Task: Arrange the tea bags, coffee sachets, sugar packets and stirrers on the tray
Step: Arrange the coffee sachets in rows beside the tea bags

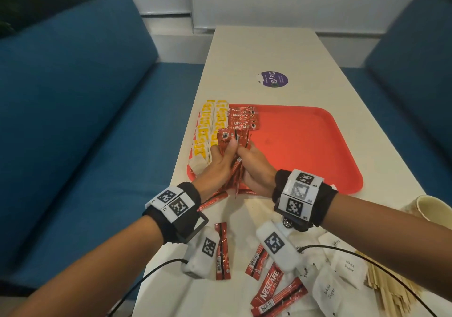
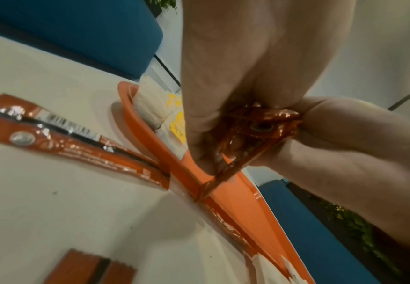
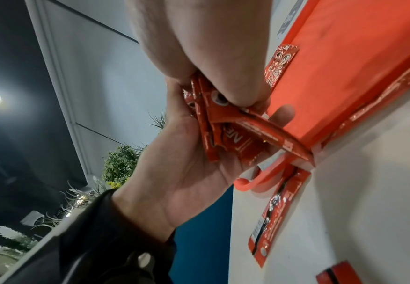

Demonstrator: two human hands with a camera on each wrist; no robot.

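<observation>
A long white table [image 1: 269, 55] runs between two blue benches [image 1: 80, 111], and an orange-red tray [image 1: 318, 145] lies across its middle, a purple round sticker [image 1: 274, 79] on the tabletop beyond it. Down the tray's left edge stand two rows of yellow-and-white tea bags [image 1: 208, 130], with a short stack of red coffee sachets [image 1: 243, 119] laid flat just beside them at the far corner. Over the tray's near left corner, the left hand [image 1: 220, 162] and the right hand [image 1: 256, 167] meet, both closed around one upright bundle of sachets [image 1: 233, 140]; the right wrist view shows the left palm cradling the sticks while the right fingers [image 3: 226, 80] pinch their tops, and the bundle's lower ends reach the tray's rim. On the near end of the table, loose sachets [image 1: 267, 289] lie scattered at odd angles, one touching the tray's rim. To their right sit white sugar packets [image 1: 327, 289] and, beside those, a heap of wooden stirrers [image 1: 389, 287], all off the tray. A paper cup [image 1: 430, 209] stands at the right edge.
</observation>
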